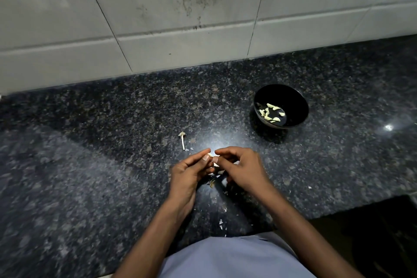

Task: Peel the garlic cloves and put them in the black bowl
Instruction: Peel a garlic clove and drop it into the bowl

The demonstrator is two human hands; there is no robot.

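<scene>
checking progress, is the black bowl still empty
No, the black bowl already holds several peeled garlic cloves.

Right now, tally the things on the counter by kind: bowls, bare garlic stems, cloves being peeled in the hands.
Black bowl: 1, peeled cloves inside
Garlic stem: 1
Garlic clove, pinched by left hand and right hand: 1
Total: 3
</scene>
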